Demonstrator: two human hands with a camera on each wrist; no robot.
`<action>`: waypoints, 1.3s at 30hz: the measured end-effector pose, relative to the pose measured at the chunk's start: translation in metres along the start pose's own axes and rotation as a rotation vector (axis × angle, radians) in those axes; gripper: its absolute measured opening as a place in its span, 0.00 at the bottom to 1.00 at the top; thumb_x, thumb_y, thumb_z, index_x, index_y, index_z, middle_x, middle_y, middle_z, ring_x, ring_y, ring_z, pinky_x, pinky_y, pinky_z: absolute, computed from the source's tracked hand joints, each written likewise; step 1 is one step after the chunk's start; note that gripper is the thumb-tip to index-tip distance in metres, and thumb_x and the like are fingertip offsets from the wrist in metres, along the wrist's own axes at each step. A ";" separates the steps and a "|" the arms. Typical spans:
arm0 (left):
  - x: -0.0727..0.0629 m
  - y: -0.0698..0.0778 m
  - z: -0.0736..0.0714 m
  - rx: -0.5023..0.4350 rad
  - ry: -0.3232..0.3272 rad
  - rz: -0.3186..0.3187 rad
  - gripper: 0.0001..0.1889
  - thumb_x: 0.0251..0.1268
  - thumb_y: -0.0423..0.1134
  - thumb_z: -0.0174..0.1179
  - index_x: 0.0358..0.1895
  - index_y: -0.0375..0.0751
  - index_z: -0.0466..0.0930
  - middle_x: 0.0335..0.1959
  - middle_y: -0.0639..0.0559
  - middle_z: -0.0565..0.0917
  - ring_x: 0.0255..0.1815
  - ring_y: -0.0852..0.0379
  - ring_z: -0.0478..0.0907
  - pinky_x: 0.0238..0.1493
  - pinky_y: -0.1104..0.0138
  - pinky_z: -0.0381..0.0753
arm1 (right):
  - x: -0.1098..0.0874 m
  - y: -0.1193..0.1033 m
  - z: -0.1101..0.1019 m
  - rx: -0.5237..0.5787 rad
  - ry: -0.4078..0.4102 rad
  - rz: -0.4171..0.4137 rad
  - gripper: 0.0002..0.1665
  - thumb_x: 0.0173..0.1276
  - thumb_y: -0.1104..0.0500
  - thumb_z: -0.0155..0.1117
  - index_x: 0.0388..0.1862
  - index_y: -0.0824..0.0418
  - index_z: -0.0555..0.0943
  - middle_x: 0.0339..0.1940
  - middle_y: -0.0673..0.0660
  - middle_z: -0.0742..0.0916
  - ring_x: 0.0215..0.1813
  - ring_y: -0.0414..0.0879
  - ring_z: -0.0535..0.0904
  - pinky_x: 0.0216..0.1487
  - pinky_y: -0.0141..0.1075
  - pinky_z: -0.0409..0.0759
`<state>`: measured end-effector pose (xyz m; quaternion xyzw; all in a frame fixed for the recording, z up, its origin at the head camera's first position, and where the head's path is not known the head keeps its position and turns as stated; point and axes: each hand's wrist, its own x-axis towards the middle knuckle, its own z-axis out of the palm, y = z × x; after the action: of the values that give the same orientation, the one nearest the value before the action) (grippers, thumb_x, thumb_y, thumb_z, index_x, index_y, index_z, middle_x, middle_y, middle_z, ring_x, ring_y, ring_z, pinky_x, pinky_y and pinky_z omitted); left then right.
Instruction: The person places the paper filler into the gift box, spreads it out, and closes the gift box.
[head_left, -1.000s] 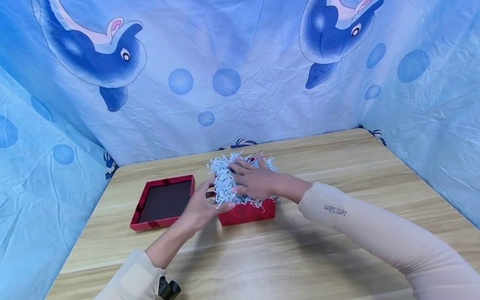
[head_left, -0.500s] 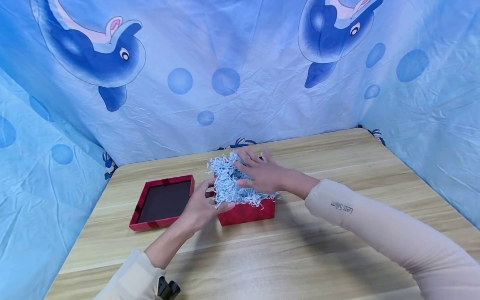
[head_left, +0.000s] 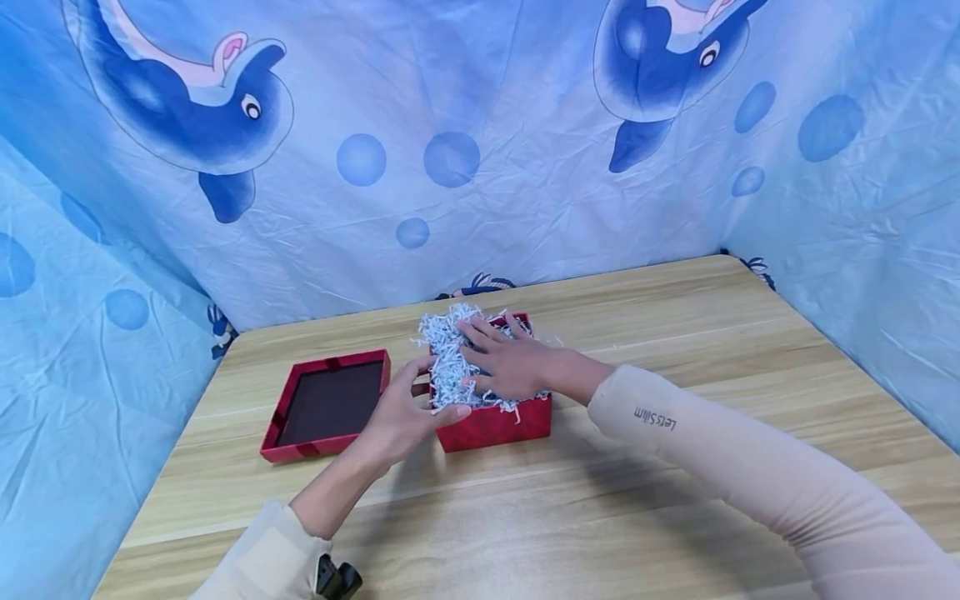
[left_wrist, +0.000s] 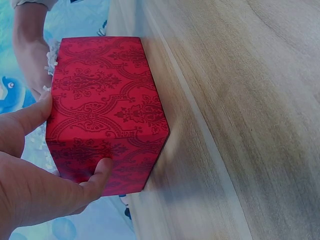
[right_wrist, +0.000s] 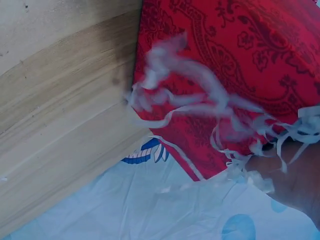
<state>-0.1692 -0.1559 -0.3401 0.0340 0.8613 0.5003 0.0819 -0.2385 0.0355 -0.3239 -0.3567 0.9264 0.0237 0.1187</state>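
Observation:
A red gift box (head_left: 498, 429) with a dark ornamental pattern stands on the table, heaped with pale blue shredded paper (head_left: 448, 367). My left hand (head_left: 397, 417) grips the box at its near left corner. In the left wrist view its thumb (left_wrist: 37, 110) lies at the top edge of one face and its fingers (left_wrist: 102, 175) lie along the adjoining side. My right hand (head_left: 513, 368) spreads its fingers flat on the shreds inside the box. Blurred paper strips (right_wrist: 200, 95) hang over the box's outer wall in the right wrist view.
Left of the box lies its red lid (head_left: 311, 450), upturned with a dark inside. The wooden table (head_left: 600, 517) ends at the back against a blue dolphin-print cloth (head_left: 510, 225), which also hangs at both sides.
My right hand lifted slightly to the right, then came back left and down onto the shreds. The paper now sits lower, showing the box's back right rim. My left hand stayed in place.

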 end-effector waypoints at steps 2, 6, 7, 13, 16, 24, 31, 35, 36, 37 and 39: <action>-0.001 0.000 0.000 0.008 0.004 -0.005 0.46 0.51 0.47 0.73 0.72 0.46 0.56 0.68 0.43 0.64 0.66 0.40 0.67 0.57 0.52 0.77 | 0.000 -0.002 0.000 0.005 -0.019 -0.003 0.41 0.74 0.33 0.38 0.78 0.48 0.48 0.80 0.50 0.40 0.78 0.48 0.28 0.73 0.57 0.31; -0.003 -0.001 -0.001 0.017 0.013 -0.010 0.46 0.50 0.47 0.74 0.72 0.47 0.57 0.69 0.43 0.64 0.66 0.40 0.67 0.57 0.51 0.77 | 0.000 -0.007 -0.001 0.030 -0.088 -0.007 0.38 0.76 0.37 0.38 0.78 0.49 0.48 0.80 0.50 0.45 0.79 0.47 0.32 0.75 0.55 0.36; -0.003 -0.002 -0.001 0.017 0.014 -0.012 0.46 0.50 0.47 0.74 0.72 0.47 0.57 0.69 0.43 0.65 0.66 0.40 0.67 0.57 0.52 0.77 | 0.001 -0.008 -0.001 0.035 -0.101 -0.007 0.38 0.76 0.37 0.38 0.78 0.50 0.49 0.80 0.51 0.47 0.79 0.47 0.33 0.75 0.55 0.37; -0.005 -0.003 -0.001 0.017 0.007 -0.015 0.46 0.50 0.47 0.74 0.72 0.48 0.57 0.69 0.45 0.64 0.66 0.41 0.67 0.56 0.52 0.77 | -0.003 -0.008 -0.012 0.071 -0.099 -0.014 0.39 0.75 0.35 0.37 0.78 0.50 0.50 0.80 0.50 0.47 0.79 0.47 0.35 0.74 0.57 0.37; -0.005 -0.003 -0.002 0.025 0.006 -0.010 0.47 0.49 0.47 0.74 0.72 0.49 0.57 0.69 0.44 0.64 0.66 0.41 0.67 0.56 0.51 0.78 | -0.012 -0.005 -0.020 0.093 -0.074 -0.018 0.39 0.74 0.34 0.37 0.78 0.48 0.49 0.80 0.49 0.46 0.79 0.47 0.34 0.73 0.59 0.35; -0.005 -0.005 -0.001 0.006 0.006 -0.001 0.47 0.49 0.47 0.75 0.72 0.48 0.57 0.68 0.44 0.65 0.65 0.41 0.68 0.56 0.52 0.78 | -0.035 0.007 -0.039 0.161 -0.007 -0.026 0.39 0.75 0.36 0.40 0.78 0.52 0.49 0.80 0.51 0.46 0.79 0.49 0.33 0.72 0.62 0.31; -0.003 -0.004 0.000 0.006 0.015 -0.011 0.47 0.48 0.46 0.75 0.72 0.49 0.57 0.68 0.45 0.65 0.65 0.41 0.68 0.56 0.51 0.78 | -0.038 0.021 -0.050 0.243 -0.006 -0.034 0.38 0.76 0.38 0.40 0.78 0.53 0.50 0.80 0.53 0.49 0.79 0.50 0.35 0.71 0.61 0.28; -0.001 -0.004 0.001 0.012 0.024 -0.014 0.46 0.49 0.46 0.75 0.72 0.49 0.58 0.68 0.45 0.66 0.65 0.42 0.68 0.56 0.51 0.77 | -0.034 0.026 -0.053 0.277 0.049 -0.055 0.38 0.77 0.39 0.40 0.78 0.54 0.49 0.79 0.56 0.49 0.79 0.51 0.35 0.71 0.62 0.29; -0.001 -0.004 0.001 0.013 0.026 -0.015 0.46 0.49 0.46 0.75 0.72 0.49 0.58 0.68 0.45 0.66 0.65 0.42 0.68 0.56 0.52 0.77 | -0.033 0.027 -0.053 0.284 0.072 -0.062 0.38 0.77 0.40 0.40 0.78 0.55 0.49 0.79 0.56 0.49 0.79 0.51 0.35 0.71 0.63 0.30; -0.001 -0.003 0.002 0.014 0.028 -0.016 0.46 0.49 0.46 0.75 0.72 0.49 0.58 0.67 0.45 0.66 0.65 0.42 0.68 0.56 0.52 0.78 | -0.032 0.027 -0.054 0.291 0.095 -0.068 0.37 0.78 0.40 0.40 0.78 0.54 0.49 0.79 0.57 0.49 0.79 0.52 0.35 0.71 0.63 0.30; 0.000 -0.003 0.002 0.010 0.029 -0.017 0.46 0.49 0.46 0.75 0.72 0.49 0.58 0.67 0.45 0.66 0.65 0.42 0.69 0.56 0.52 0.78 | -0.030 0.029 -0.055 0.297 0.144 -0.079 0.37 0.78 0.40 0.38 0.78 0.53 0.49 0.80 0.56 0.48 0.79 0.52 0.35 0.70 0.64 0.31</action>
<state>-0.1686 -0.1556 -0.3434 0.0199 0.8652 0.4956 0.0734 -0.2472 0.0694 -0.2645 -0.3720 0.9111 -0.1437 0.1042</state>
